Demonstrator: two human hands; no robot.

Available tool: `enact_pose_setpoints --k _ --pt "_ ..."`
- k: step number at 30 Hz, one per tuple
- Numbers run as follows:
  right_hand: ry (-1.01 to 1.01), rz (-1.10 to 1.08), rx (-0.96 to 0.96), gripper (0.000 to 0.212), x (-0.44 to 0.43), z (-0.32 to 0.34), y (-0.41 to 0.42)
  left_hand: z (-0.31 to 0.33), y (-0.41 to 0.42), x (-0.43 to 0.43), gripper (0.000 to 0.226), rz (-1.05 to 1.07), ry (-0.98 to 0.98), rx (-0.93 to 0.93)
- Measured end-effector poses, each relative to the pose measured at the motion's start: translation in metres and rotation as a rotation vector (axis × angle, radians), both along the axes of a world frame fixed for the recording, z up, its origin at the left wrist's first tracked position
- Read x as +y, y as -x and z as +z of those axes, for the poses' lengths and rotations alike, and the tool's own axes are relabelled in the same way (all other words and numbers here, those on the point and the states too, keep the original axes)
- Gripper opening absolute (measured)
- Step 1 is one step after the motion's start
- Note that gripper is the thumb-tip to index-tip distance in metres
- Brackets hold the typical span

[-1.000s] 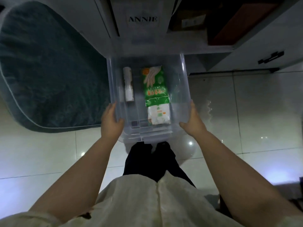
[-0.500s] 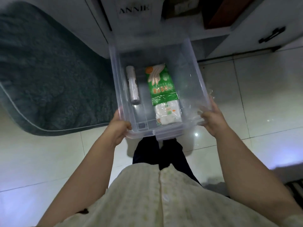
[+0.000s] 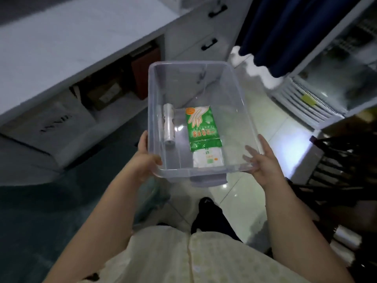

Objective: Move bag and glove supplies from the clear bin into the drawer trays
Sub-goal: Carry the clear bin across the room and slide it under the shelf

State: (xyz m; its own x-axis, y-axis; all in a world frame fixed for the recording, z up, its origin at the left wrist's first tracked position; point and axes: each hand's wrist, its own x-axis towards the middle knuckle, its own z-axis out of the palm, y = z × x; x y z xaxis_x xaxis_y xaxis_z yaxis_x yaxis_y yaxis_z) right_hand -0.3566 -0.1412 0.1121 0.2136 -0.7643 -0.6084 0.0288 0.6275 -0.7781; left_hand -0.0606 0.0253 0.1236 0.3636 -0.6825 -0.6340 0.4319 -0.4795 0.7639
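Left hand (image 3: 145, 160) and right hand (image 3: 265, 166) curl fingers (image 3: 143, 142) round the clear plastic bin's (image 3: 151, 99) near corners. Inside, both lengthwise: pale bag roll (image 3: 169, 127) nearer left, green glove packet (image 3: 202, 127) seemingly nearer right.

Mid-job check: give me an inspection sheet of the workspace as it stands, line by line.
Surface: glossy tiled floor, below the lifted clear bin.
Job's things: in the clear bin lie a bag roll on the left and a green glove packet beside it.
Clutter: boxes under the white counter.
Grips: left hand and right hand each grip a near corner of the clear bin.
Cables: nothing seen.
Surroundings: dark rug, blue curtain, glass-door cabinet.
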Motion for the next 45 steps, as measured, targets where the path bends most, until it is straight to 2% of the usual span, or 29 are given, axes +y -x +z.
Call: enact_pose_setpoints --k 4,10,13,17,20,25,29,35,40,45 --pt "0.063 -0.192 -0.078 0.065 -0.049 0.023 0.043 0.028 0.032 -0.090 0.103 -0.064 0.124 -0.038" --pt "0.218 -0.257 -0.114 0.059 -0.166 0.070 0.119 0.065 0.096 -0.235 0.102 -0.138 0.333 -0.013" --pt "0.268 -0.293 -0.132 0.055 -0.234 0.101 0.149 0.084 0.120 -0.306 0.096 -0.151 0.354 -0.008" --pt "0.311 -0.301 -0.137 0.066 -0.316 0.127 0.168 0.108 0.135 -0.390 0.086 -0.125 0.330 -0.031" --pt "0.305 -0.330 -0.144 0.072 -0.371 0.130 0.164 0.117 0.134 -0.449 0.081 -0.100 0.327 -0.062" --pt "0.304 -0.363 -0.132 0.066 -0.472 0.118 0.138 0.116 0.114 -0.558 0.075 -0.009 0.371 -0.034" --pt "0.312 -0.402 -0.154 0.064 -0.562 0.118 0.109 0.117 0.087 -0.657 0.074 -0.056 0.372 -0.102" --pt "0.384 -0.436 -0.115 0.066 -0.700 0.141 0.070 0.137 0.053 -0.810 0.071 -0.080 0.397 -0.081" --pt "0.400 -0.395 -0.077 0.068 -0.816 0.149 0.061 0.137 0.041 -0.924 0.064 -0.100 0.372 -0.045" --pt "0.436 -0.306 -0.055 0.067 -0.951 0.138 0.050 0.115 0.033 -1.039 0.069 0.041 0.334 0.013"
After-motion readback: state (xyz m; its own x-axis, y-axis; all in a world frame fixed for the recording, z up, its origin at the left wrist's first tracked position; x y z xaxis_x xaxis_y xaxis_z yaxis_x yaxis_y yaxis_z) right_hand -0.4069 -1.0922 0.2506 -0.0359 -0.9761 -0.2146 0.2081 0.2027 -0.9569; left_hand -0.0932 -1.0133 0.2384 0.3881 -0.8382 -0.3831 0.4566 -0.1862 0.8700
